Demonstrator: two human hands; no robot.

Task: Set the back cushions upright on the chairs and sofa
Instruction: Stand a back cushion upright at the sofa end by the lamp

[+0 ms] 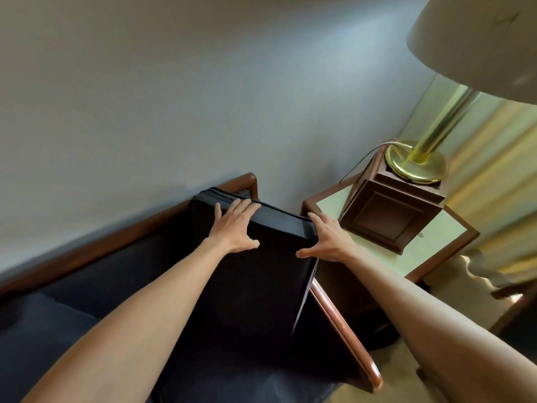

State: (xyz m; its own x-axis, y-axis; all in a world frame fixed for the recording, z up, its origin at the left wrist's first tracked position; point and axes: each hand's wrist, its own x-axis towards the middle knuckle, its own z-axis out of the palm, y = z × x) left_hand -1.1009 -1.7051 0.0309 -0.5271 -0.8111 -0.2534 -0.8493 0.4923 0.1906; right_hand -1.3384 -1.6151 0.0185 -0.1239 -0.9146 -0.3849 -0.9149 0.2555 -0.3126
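Head view looking down, biggest stuff first: your sofa (pixel 72 274) runs along the wall (pixel 203 97), wooden frame, dark seat, and you're working at its right end. The cushion (pixel 261 271) is a dark slab standing on the seat at that end, long axis running up toward the wall, top edge leaning away from you and not quite square against the back rail yet as far as I can tell. Right next to it is the sofa's curved wooden arm (pixel 345 330), then a side table (pixel 436 245) with a lamp (pixel 415 161) sitting on a dark box base. Your left hand (pixel 234 225) lies flat on the cushion's top edge, fingers straight and spread, thumb hooked over the near face. Your right hand (pixel 327 238) presses the right corner the same way, fingers out, thumb toward the cushion. So neither is clenched, both just flat and pushing. The cushion is dead ahead between them, so I'd guess the next bit is a straight shove back until it sits flush. Plenty of room to the left along the seat, but the right is tight: that lamp base is just beside your right hand, so keep your elbow in.
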